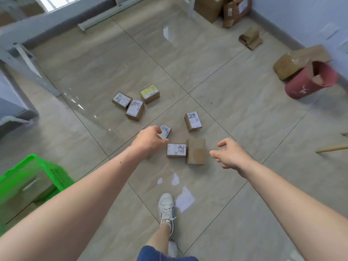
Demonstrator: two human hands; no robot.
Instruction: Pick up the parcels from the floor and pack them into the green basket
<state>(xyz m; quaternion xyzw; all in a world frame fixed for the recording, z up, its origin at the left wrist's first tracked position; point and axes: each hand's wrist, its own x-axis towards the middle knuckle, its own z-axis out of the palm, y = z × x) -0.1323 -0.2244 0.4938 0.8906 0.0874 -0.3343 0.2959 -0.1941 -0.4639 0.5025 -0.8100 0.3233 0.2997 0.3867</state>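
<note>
Several small cardboard parcels with white labels lie on the tiled floor. Three cluster at the back: one [122, 100], one [135, 109] and a yellow-labelled one [149, 93]. Nearer lie a labelled parcel [193, 121], a small one [165, 131], a flat labelled one [176, 150] and a plain brown one [196, 151]. My left hand [148, 138] reaches out, its fingers loosely curved at the small parcel's left edge, not closed on it. My right hand [231, 153] hovers just right of the plain brown parcel, fingers spread and empty. The green basket [56, 174] stands at lower left with brown boxes inside.
A red bucket [308, 81] and a brown taped box [299, 61] stand at the right. Larger cartons [222, 10] fill the far corner, with a small box [250, 37] near them. A white metal frame leg [30, 68] is at left, a wooden stick [331, 148] at right. My white shoe [166, 208] is below the parcels.
</note>
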